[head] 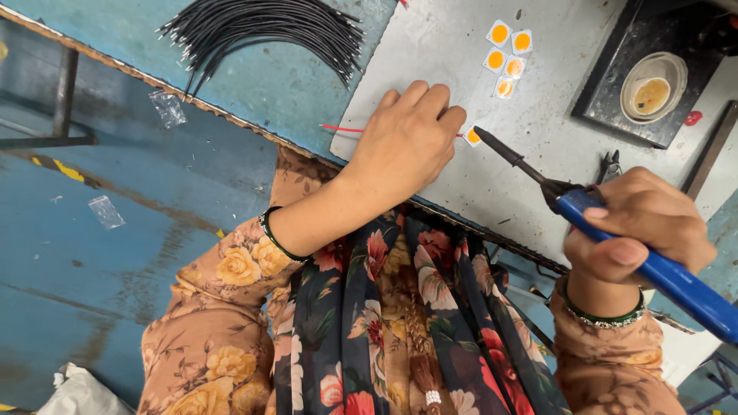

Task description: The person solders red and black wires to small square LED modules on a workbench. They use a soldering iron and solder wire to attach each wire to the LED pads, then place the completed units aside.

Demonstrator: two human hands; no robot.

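I see a thin red wire (342, 128) lying flat, its end at a small square chip with an orange disc (473, 136); a blue-handled soldering iron (615, 234) at four o'clock slants its dark tip toward it.

wire bundle (265, 31) left of plate (538, 131) | 5 chips (507, 54) on plate

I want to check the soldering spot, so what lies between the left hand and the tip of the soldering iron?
In the head view, one small white square with an orange centre lies between the left hand and the soldering iron tip, on the grey plate.
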